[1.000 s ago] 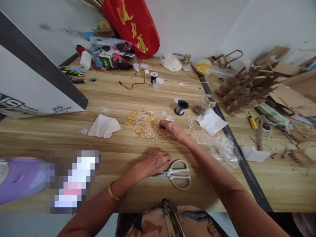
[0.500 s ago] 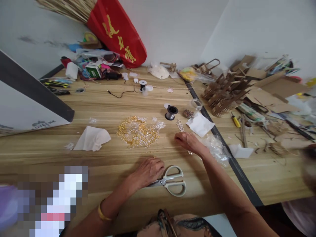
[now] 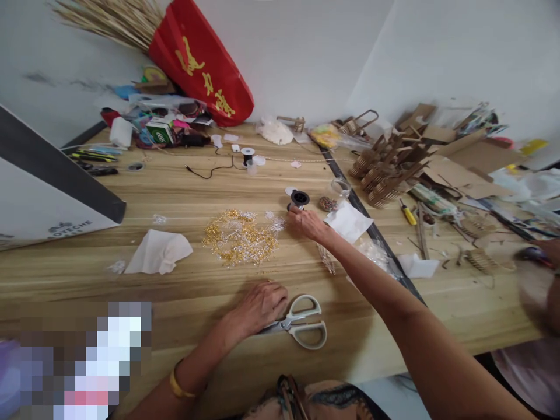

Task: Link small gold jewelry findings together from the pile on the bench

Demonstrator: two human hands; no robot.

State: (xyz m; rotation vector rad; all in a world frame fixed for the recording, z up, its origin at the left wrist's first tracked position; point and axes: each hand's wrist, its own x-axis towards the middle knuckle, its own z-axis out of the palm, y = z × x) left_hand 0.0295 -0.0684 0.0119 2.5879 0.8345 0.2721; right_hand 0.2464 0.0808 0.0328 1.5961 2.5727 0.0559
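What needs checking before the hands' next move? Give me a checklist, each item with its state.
1. Right hand at the black, round-flanged spool: ok, its fingers are at the spool's near side.
2. Firm grip on the spool: cannot tell, the fingertips are hidden.
3. Left hand clear of the white-handled metal scissors: not ok, it hides part of the blades.
4. Left hand off the loose pile of small gold and silver-coloured pieces: ok, brown wooden table shows between them.
5. Crumpled white sheet apart from the pile: ok, it lies to the left with a gap.
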